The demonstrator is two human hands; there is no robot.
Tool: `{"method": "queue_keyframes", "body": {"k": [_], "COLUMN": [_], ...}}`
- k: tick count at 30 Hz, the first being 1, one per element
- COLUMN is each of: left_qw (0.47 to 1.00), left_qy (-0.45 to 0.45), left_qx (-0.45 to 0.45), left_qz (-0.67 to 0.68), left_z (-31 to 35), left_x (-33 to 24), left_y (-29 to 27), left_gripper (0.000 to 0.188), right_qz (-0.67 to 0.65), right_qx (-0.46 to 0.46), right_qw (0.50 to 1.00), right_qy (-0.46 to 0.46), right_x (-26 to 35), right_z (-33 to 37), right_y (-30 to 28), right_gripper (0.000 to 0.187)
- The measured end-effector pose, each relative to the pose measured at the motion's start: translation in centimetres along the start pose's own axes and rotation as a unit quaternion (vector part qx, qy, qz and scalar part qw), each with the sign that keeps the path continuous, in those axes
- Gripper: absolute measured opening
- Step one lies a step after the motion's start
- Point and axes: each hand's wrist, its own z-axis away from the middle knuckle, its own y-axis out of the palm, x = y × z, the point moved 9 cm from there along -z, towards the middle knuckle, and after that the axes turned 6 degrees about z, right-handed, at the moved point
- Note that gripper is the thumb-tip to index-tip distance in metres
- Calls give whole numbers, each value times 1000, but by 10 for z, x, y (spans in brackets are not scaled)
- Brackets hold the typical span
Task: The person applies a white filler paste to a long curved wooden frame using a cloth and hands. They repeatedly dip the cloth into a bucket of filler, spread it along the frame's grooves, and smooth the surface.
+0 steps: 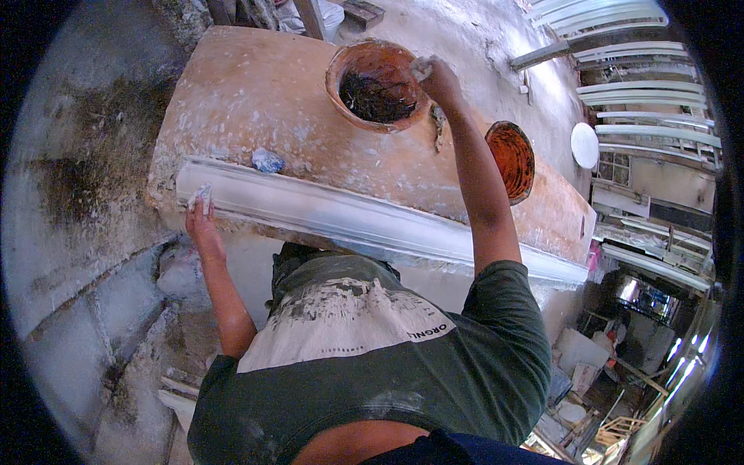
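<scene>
A long white plaster moulding (325, 203) lies along the near edge of the plaster-spotted table (256, 85). At its left end, my left hand (203, 229) has its fingers closed round a crumpled white wad (201, 194), perhaps cloth, against the moulding. My right arm reaches across the table. My right hand (443, 82) grips a whitish clump (421, 69) at the right rim of a round orange-brown basin (332, 80). Dark, stringy material lies inside the basin. What the clump is made of is too small to make out.
A second orange tub (510, 163) stands farther right, beyond my right forearm. A crumpled blue-and-white lump (267, 161) rests behind the moulding. Long white mouldings (647, 93) hang on racks at the right. A stained wall (93, 155) rises at the left.
</scene>
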Motion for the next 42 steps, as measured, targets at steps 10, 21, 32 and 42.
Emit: {"method": "queue_keyframes", "body": {"k": [10, 21, 32, 42], "left_qw": [999, 947, 738, 369], "left_qy": [-10, -121, -125, -28], "left_qx": [50, 297, 630, 879], "left_qz": [16, -31, -209, -300], "left_z": [-39, 24, 353, 746], "left_x": [-7, 78, 179, 324], "left_y": [52, 219, 398, 339], "left_gripper": [37, 30, 33, 22], "right_qz": [114, 143, -413, -198], "right_qx": [16, -17, -71, -344], "right_qw": [987, 978, 838, 777], "right_qy": [-109, 152, 351, 488], "right_x": [68, 23, -31, -118], "right_z": [-15, 92, 421, 787], "right_y": [51, -119, -148, -292], "right_gripper": [28, 36, 23, 34]}}
